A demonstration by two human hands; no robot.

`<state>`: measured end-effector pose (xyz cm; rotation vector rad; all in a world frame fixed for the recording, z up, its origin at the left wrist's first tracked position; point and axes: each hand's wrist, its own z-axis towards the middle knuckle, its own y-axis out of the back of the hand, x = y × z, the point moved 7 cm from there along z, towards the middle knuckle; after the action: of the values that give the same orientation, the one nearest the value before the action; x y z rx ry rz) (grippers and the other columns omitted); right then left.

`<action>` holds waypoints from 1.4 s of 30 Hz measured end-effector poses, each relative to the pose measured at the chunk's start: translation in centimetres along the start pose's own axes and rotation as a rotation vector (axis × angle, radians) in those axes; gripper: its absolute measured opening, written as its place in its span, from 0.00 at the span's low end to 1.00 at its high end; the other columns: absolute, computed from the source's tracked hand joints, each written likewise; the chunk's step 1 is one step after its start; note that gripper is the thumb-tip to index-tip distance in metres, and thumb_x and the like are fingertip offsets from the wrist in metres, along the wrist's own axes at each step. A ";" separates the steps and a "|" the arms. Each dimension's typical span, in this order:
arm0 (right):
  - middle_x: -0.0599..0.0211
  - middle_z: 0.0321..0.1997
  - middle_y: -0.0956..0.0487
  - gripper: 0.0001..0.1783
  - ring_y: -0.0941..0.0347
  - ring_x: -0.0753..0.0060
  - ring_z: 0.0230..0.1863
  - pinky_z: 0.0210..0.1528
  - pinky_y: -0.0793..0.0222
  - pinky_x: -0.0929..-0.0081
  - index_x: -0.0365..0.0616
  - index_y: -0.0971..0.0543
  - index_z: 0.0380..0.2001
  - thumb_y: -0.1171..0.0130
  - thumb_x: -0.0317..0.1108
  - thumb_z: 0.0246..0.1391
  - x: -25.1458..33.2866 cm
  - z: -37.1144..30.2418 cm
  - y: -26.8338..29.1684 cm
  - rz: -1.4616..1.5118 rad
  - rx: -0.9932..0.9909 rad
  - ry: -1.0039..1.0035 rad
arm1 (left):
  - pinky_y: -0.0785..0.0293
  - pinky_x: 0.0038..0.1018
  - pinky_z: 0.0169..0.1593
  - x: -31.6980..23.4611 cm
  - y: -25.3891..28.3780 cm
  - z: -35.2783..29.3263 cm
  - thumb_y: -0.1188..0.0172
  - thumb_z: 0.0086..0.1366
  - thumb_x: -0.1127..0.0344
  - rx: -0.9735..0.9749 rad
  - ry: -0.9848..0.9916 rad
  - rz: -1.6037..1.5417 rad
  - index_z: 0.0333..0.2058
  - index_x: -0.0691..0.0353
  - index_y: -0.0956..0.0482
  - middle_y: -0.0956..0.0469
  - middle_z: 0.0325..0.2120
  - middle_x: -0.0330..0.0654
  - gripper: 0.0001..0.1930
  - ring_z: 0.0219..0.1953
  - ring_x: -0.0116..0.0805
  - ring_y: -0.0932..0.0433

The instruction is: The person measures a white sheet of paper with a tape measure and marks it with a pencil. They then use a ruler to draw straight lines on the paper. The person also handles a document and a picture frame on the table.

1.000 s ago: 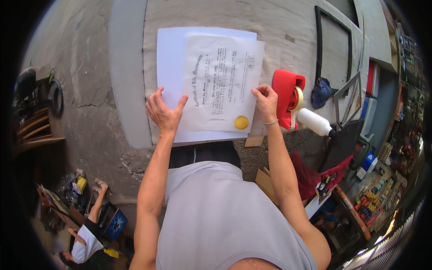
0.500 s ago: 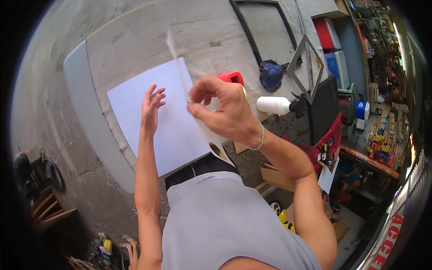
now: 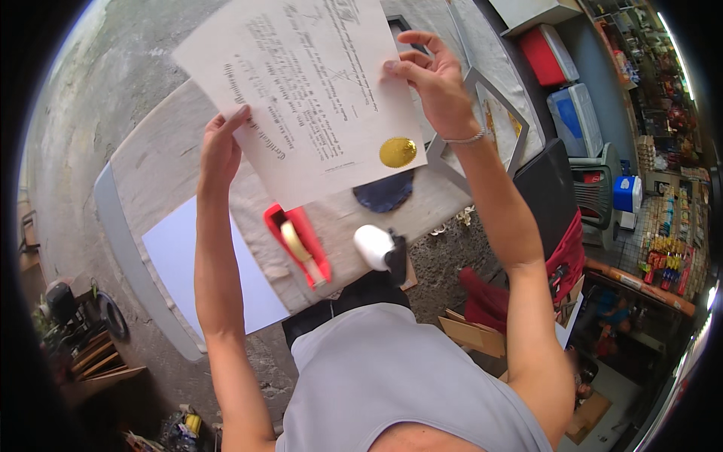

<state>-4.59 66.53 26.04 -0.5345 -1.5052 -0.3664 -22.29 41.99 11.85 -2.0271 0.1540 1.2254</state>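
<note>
A printed certificate with a round gold seal is held up above the table between my hands. My left hand pinches its left edge, thumb on the printed face. At the opposite edge, my right hand grips the sheet between thumb and fingers. Below my left forearm lies a blank white sheet on the cloth-covered table. A red tape dispenser with a roll of tape sits near the certificate's lower corner. Next to it are a white spray bottle with a black trigger and a dark blue cloth.
A grey diamond-turned frame lies at the table's right, partly behind my right arm. Farther right stand a red cooler, a blue one and a green plastic chair. Cardboard leans below the table's edge.
The sheet, seen edge-on in my right hand before, is now raised and turned with its printed side showing. My left hand, open over the blank sheet before, has taken hold of it.
</note>
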 end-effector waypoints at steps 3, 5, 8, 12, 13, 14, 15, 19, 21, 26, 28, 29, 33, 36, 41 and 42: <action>0.61 0.32 0.19 0.26 0.20 0.74 0.33 0.34 0.23 0.79 0.38 0.31 0.49 0.35 0.23 0.46 -7.6 2.2 9.7 -0.020 -0.143 -0.041 | 0.25 0.28 0.46 6.5 -3.7 5.2 0.36 0.61 0.67 0.024 0.134 0.204 0.40 0.68 0.19 0.18 0.36 0.43 0.12 0.38 0.30 0.20; 0.61 0.33 0.18 0.25 0.21 0.75 0.32 0.36 0.24 0.79 0.39 0.29 0.47 0.34 0.23 0.44 -13.4 3.0 14.4 -0.081 -0.228 -0.132 | 0.26 0.26 0.43 10.1 -4.7 7.7 0.32 0.57 0.63 -0.010 0.178 0.378 0.38 0.67 0.17 0.17 0.32 0.42 0.14 0.34 0.29 0.20; 0.65 0.34 0.18 0.22 0.24 0.80 0.33 0.38 0.29 0.83 0.40 0.26 0.46 0.34 0.25 0.45 -19.3 3.3 18.8 -0.266 -0.294 -0.227 | 0.26 0.26 0.42 13.5 -6.1 10.0 0.29 0.53 0.60 -0.105 0.240 0.758 0.39 0.65 0.17 0.17 0.32 0.42 0.18 0.34 0.29 0.20; 0.64 0.34 0.19 0.21 0.22 0.70 0.37 0.41 0.25 0.72 0.41 0.22 0.41 0.31 0.31 0.40 -20.3 0.0 23.8 -0.579 -0.387 -0.067 | 0.25 0.30 0.40 15.5 -5.3 11.6 0.28 0.51 0.55 -0.257 0.170 1.164 0.40 0.61 0.17 0.17 0.30 0.44 0.21 0.34 0.33 0.19; 0.64 0.34 0.20 0.21 0.23 0.68 0.37 0.41 0.26 0.71 0.42 0.22 0.40 0.31 0.32 0.39 -19.6 -2.3 25.0 -0.664 -0.358 -0.072 | 0.24 0.31 0.40 15.3 -5.7 11.3 0.27 0.50 0.54 -0.304 0.170 1.238 0.42 0.61 0.18 0.18 0.30 0.45 0.23 0.35 0.35 0.20; 0.64 0.35 0.20 0.22 0.24 0.66 0.38 0.41 0.28 0.69 0.42 0.22 0.40 0.30 0.32 0.38 -18.7 -4.9 25.7 -0.749 -0.323 -0.072 | 0.24 0.33 0.40 14.9 -6.0 10.7 0.27 0.49 0.52 -0.357 0.167 1.310 0.43 0.60 0.19 0.19 0.30 0.45 0.26 0.36 0.36 0.20; 0.64 0.35 0.21 0.24 0.25 0.63 0.39 0.43 0.30 0.67 0.43 0.22 0.41 0.30 0.34 0.36 -18.0 -7.6 25.8 -0.881 -0.274 -0.053 | 0.24 0.33 0.41 14.0 -6.6 9.8 0.27 0.48 0.51 -0.415 0.062 1.411 0.45 0.60 0.20 0.20 0.31 0.46 0.28 0.37 0.37 0.20; 0.62 0.36 0.22 0.28 0.27 0.54 0.43 0.50 0.36 0.64 0.43 0.22 0.41 0.27 0.41 0.33 -17.2 -15.6 25.4 -1.330 -0.089 -0.074 | 0.25 0.34 0.42 11.5 -7.0 6.9 0.26 0.46 0.46 -0.471 -0.181 1.555 0.52 0.60 0.26 0.24 0.34 0.46 0.38 0.40 0.40 0.23; 0.62 0.37 0.22 0.29 0.27 0.55 0.43 0.51 0.37 0.64 0.42 0.22 0.42 0.27 0.41 0.33 -18.0 -16.8 26.4 -1.320 -0.005 -0.056 | 0.26 0.34 0.43 10.5 -6.0 5.7 0.25 0.45 0.45 -0.426 -0.195 1.505 0.54 0.60 0.27 0.25 0.35 0.46 0.40 0.39 0.39 0.24; 0.63 0.35 0.22 0.27 0.25 0.67 0.37 0.44 0.30 0.71 0.38 0.21 0.42 0.26 0.33 0.34 -12.3 -15.5 29.8 -0.846 0.064 -0.223 | 0.25 0.32 0.41 8.0 -8.6 2.1 0.27 0.48 0.43 -0.304 -0.026 1.310 0.53 0.65 0.27 0.22 0.36 0.48 0.41 0.37 0.36 0.22; 0.67 0.35 0.22 0.26 0.26 0.74 0.36 0.42 0.31 0.75 0.37 0.22 0.41 0.26 0.30 0.35 -6.3 -14.0 29.7 -0.785 0.041 -0.231 | 0.24 0.30 0.40 8.2 -14.0 2.2 0.29 0.51 0.40 -0.139 0.071 0.927 0.53 0.69 0.27 0.21 0.37 0.47 0.41 0.39 0.36 0.21; 0.69 0.35 0.23 0.26 0.28 0.77 0.36 0.42 0.32 0.77 0.37 0.22 0.41 0.25 0.29 0.35 -2.9 -13.0 28.7 -0.775 0.040 -0.231 | 0.23 0.32 0.42 8.1 -17.9 2.3 0.36 0.52 0.32 -0.025 0.104 0.801 0.54 0.70 0.28 0.22 0.40 0.52 0.45 0.41 0.40 0.21; 0.67 0.34 0.23 0.27 0.28 0.77 0.36 0.42 0.32 0.79 0.34 0.22 0.41 0.25 0.29 0.35 7.5 -11.4 20.4 -0.762 0.109 0.028 | 0.23 0.32 0.38 5.4 -31.2 1.7 0.41 0.55 0.30 0.401 0.343 0.452 0.55 0.73 0.31 0.24 0.42 0.58 0.47 0.36 0.42 0.20; 0.63 0.35 0.22 0.28 0.27 0.74 0.35 0.42 0.31 0.77 0.35 0.21 0.42 0.24 0.32 0.35 11.8 -12.6 9.4 -0.929 0.290 0.246 | 0.22 0.30 0.33 -2.3 -30.0 -2.0 0.32 0.53 0.47 0.498 0.172 0.279 0.53 0.74 0.28 0.22 0.36 0.57 0.38 0.32 0.41 0.19; 0.60 0.46 0.23 0.32 0.25 0.58 0.48 0.48 0.30 0.65 0.41 0.20 0.47 0.24 0.40 0.35 11.3 -18.9 -9.3 -1.086 0.419 0.483 | 0.23 0.23 0.38 -14.8 -13.5 -15.5 0.32 0.53 0.65 0.078 -0.180 0.464 0.53 0.66 0.26 0.19 0.33 0.43 0.28 0.33 0.28 0.20; 0.60 0.48 0.24 0.31 0.27 0.57 0.52 0.52 0.33 0.62 0.43 0.20 0.47 0.25 0.42 0.37 10.5 -20.5 -13.1 -1.070 0.478 0.580 | 0.24 0.24 0.40 -15.8 -8.2 -18.5 0.34 0.54 0.63 0.011 -0.202 0.523 0.54 0.64 0.26 0.19 0.36 0.44 0.28 0.35 0.27 0.20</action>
<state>5.95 45.44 38.20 0.7609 -1.1242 -0.8582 -13.80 31.63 33.72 -1.8966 0.6207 1.7328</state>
